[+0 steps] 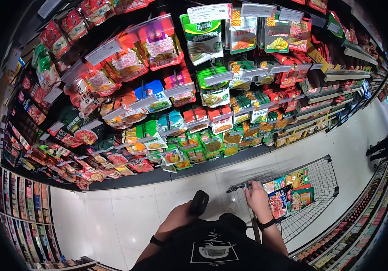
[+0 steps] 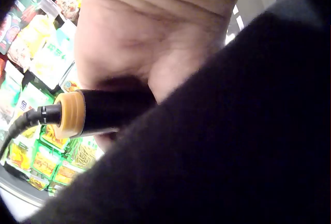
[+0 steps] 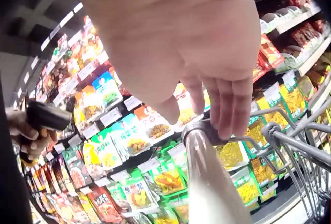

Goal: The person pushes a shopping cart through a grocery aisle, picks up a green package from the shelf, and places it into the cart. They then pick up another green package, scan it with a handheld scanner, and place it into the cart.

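In the head view my left hand point(image 1: 178, 221), low in front of the shirt, grips a black handheld scanner point(image 1: 199, 203). Seen from the left wrist, its black handle point(image 2: 111, 111) ends in a yellow ring with a cable; a dark sleeve or shirt covers much of that view. My right hand point(image 1: 258, 201) holds the handle point(image 3: 207, 130) of a wire shopping cart point(image 1: 322, 198), its fingers bent down over the bar. Several colourful food packets point(image 1: 289, 194) lie in the cart near the handle.
Ahead, a tall shelf wall bears hanging food packets point(image 1: 212, 86) with price tags. Its dark base point(image 1: 189, 169) borders the pale tiled floor point(image 1: 130, 217). Bottle-filled shelves point(image 1: 352, 230) run along the right. Another person's dark-clothed legs point(image 1: 381, 149) stand farther down the aisle.
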Demonstrator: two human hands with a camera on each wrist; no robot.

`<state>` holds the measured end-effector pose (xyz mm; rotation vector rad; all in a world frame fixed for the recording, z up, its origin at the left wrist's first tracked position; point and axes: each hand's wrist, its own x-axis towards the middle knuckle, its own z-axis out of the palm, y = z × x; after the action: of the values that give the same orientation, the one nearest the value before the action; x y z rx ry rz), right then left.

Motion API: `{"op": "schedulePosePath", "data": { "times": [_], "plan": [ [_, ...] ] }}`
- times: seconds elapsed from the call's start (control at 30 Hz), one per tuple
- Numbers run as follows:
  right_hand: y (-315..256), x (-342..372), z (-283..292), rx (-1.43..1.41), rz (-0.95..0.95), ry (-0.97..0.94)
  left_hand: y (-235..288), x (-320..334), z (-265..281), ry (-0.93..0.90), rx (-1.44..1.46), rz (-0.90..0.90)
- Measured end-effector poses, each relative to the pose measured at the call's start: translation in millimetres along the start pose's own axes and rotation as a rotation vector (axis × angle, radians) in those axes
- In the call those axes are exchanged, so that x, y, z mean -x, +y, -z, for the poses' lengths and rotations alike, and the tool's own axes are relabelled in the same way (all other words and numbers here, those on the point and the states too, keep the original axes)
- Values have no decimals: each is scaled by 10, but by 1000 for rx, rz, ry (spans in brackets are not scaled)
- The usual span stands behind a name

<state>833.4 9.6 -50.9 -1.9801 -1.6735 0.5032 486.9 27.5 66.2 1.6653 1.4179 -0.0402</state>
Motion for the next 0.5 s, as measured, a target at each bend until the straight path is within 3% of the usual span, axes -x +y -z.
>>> {"op": "schedulePosePath", "data": {
  "times": [0.13, 0.23, 0.33, 0.43, 0.5],
  "plan": [
    [-266, -90, -260, 119, 112, 198, -536, 66, 77, 26, 4, -17],
    [-360, -78, -503, 304, 96, 249, -716, 270, 370, 56, 19, -17],
    [-381, -8, -822, 179, -150, 176, -1114, 374, 526, 118, 70, -25],
    [-354, -2, -986, 403, -164, 190, -1442, 493, 616, 143, 119, 0],
    [-355, -36, -991, 397, -165, 200, -1546, 540, 719, 163, 89, 0]
  ]
}}
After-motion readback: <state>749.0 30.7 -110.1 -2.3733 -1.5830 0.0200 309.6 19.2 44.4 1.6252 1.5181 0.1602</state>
